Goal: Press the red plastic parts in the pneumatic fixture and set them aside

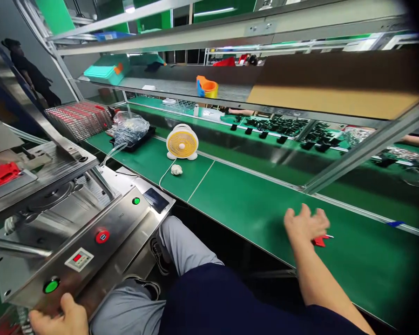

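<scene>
My right hand [304,226] is over the green bench top [244,200], its fingers spread and slightly blurred. Beside its palm, partly hidden by the hand, a small red part [320,240] with a thin metal tip lies on the bench. At the lower left, my left hand [62,320] is by the front edge of a metal control panel [122,232], thumb and fingers apart. Just above its thumb is a green push button [51,284]. Another red part [2,177] rests on a metal fixture of the machine at the far left.
The panel carries a red stop button [102,236], a counter display [78,259] and a second green button [136,201]. A yellow-white fan [182,143], a crumpled white lump [176,170] and a plastic-covered black tray [134,135] stand along the bench. A shelf frame [352,156] rises behind.
</scene>
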The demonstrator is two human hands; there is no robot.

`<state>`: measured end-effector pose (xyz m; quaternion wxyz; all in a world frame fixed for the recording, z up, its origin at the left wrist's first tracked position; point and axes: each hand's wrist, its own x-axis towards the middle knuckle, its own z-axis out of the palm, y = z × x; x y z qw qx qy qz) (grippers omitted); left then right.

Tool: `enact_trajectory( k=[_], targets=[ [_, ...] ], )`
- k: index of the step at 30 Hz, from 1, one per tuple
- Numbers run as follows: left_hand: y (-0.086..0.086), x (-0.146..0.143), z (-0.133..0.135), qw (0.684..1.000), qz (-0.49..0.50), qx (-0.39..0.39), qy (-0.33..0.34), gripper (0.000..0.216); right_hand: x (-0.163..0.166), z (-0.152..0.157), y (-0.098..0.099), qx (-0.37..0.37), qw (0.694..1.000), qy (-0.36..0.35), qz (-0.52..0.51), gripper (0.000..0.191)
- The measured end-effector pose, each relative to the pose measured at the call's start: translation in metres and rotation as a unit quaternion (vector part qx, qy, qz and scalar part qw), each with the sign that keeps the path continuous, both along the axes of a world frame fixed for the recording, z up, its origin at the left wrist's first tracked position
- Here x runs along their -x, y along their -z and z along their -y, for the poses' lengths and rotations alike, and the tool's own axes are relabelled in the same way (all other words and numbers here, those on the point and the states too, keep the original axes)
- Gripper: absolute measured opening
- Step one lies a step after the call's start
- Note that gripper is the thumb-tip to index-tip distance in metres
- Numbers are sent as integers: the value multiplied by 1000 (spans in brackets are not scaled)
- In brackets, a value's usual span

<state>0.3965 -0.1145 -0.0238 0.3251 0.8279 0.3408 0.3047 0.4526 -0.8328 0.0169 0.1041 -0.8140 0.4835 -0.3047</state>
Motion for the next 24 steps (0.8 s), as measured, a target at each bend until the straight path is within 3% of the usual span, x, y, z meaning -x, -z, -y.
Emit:
enact_trajectory(
  k=[3, 5, 7, 12, 18, 24],
  targets=[
    [-9, -3, 7, 997, 32, -11, -62, 71, 30, 24, 17, -80, 990, 61, -99, 60],
    [-15, -5, 11, 997, 34, -7, -66, 70, 28, 22, 25, -130, 976, 45, -168, 60],
    [-19, -8, 14, 997, 40, 6, -69, 70, 11, 7, 30, -121, 971, 8, -206, 61],
    [-18, -7, 12, 995, 30, 35, -84, 69, -67, -66, 30, -24, 957, -142, -254, 60],
    [-20, -3, 9, 994, -47, 22, -93, 69, -161, -168, 21, 29, 899, -327, -289, 56],
    [-15, 5, 7, 990, -87, 54, -93, 87, -206, -242, 18, 55, 848, -449, -275, 56]
  ],
)
